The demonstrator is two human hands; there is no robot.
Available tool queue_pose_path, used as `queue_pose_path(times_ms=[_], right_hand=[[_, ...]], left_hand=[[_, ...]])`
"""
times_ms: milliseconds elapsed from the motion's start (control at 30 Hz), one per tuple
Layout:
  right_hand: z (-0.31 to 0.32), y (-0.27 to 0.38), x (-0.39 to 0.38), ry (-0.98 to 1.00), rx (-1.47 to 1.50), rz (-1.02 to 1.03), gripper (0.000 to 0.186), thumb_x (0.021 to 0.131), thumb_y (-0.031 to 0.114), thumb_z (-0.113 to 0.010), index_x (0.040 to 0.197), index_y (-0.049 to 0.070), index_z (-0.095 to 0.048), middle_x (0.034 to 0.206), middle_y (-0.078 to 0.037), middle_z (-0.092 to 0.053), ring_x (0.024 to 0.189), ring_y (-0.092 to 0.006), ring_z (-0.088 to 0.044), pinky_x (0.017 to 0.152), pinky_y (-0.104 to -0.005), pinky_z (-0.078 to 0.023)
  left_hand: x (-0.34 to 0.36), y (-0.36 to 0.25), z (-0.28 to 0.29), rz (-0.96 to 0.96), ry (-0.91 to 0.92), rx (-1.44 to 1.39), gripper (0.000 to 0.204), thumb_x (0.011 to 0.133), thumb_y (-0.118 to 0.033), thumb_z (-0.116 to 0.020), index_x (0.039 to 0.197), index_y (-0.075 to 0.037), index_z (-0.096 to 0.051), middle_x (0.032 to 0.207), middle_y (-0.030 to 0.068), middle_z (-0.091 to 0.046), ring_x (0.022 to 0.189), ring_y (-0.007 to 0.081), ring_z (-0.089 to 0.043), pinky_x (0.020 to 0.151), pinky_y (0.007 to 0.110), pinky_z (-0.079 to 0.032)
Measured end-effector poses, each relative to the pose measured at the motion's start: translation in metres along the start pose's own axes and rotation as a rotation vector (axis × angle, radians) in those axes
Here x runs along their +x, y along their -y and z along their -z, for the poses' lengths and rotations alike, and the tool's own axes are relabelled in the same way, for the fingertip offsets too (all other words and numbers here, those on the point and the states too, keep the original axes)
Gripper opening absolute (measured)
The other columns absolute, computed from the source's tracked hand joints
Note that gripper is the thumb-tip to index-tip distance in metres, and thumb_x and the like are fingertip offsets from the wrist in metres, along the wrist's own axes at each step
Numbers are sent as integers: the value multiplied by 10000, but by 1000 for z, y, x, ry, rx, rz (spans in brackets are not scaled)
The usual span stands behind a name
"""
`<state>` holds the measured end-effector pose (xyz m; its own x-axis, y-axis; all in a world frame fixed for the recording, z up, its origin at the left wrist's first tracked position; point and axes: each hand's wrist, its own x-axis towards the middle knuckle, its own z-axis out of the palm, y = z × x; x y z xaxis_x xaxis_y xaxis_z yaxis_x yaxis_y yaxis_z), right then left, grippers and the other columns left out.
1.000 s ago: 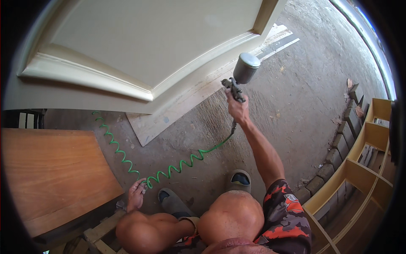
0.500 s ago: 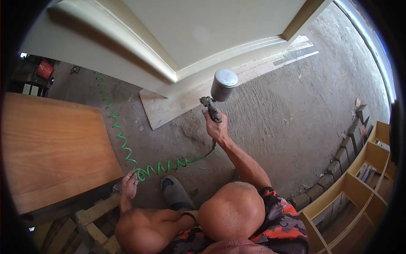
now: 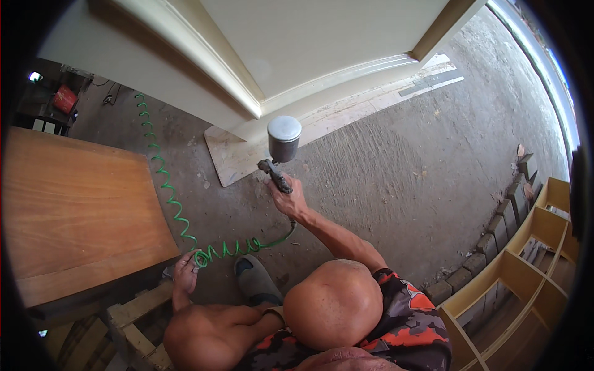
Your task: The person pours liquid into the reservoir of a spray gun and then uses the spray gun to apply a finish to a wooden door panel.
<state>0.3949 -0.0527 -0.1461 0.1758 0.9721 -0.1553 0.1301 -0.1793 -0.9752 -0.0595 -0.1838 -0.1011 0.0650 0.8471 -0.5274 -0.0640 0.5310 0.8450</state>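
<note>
My right hand [image 3: 289,196] is closed around the grip of a spray gun [image 3: 276,176], which carries a round silver cup [image 3: 284,140] on top. A green coiled air hose [image 3: 232,248] runs from the bottom of the grip toward the left. My left hand [image 3: 185,272] is closed on this hose at a bunched loop, and from there the coils stretch away along the floor. In front of the gun stands a large cream-coloured panel [image 3: 328,46] with raised moulding. Its lower end rests over a pale board [image 3: 232,162] lying on the floor.
A brown wooden panel [image 3: 86,213] lies at the left, above a wooden pallet frame [image 3: 133,321]. At the right are an open wooden shelf frame [image 3: 516,272] and a row of grey bricks [image 3: 476,263]. A red object [image 3: 64,99] sits at the far left. Concrete floor [image 3: 383,179] spreads between.
My right hand has moved left and slightly nearer with the spray gun. The hose between my hands has drawn closer together, and my left hand has shifted slightly left.
</note>
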Motion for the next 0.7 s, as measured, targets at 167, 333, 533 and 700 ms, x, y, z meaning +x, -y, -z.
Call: queue_pose_path(times_ms=[167,333,533,700], right_hand=[[11,-7,3,7,56,46,376,1049,344,-746,977,-19,-675,719,-130,-617,680,-197,-536,674,-429,-497],[50,-2,24,-110,128,-78,383,1031,334,-774,964,-33,-688,687,-63,-564,683,-142,-499,649,-392,-478],[108,-24,57,-262,26,-30,424,1037,361,-769,914,-35,-681,663,-76,-537,658,-155,-478,637,-407,-463],[149,-44,76,-327,22,-43,450,1044,377,-760,885,-32,-661,649,-71,-526,645,-164,-472,633,-414,-459]], left_hand=[[-2,-5,-8,0,-6,-7,323,1117,-31,-564,1411,71,-651,1193,82,-738,1088,140,-685,991,294,-532],[-5,-7,-6,13,-13,25,324,1118,-45,-583,1412,73,-648,1201,89,-741,1089,143,-688,988,290,-534],[4,-12,-23,65,10,15,307,1122,-45,-574,1395,73,-650,1144,79,-741,1026,130,-675,942,280,-533],[12,-16,-45,67,47,46,319,1120,-61,-588,1407,67,-644,1136,89,-741,976,119,-658,900,268,-527]])
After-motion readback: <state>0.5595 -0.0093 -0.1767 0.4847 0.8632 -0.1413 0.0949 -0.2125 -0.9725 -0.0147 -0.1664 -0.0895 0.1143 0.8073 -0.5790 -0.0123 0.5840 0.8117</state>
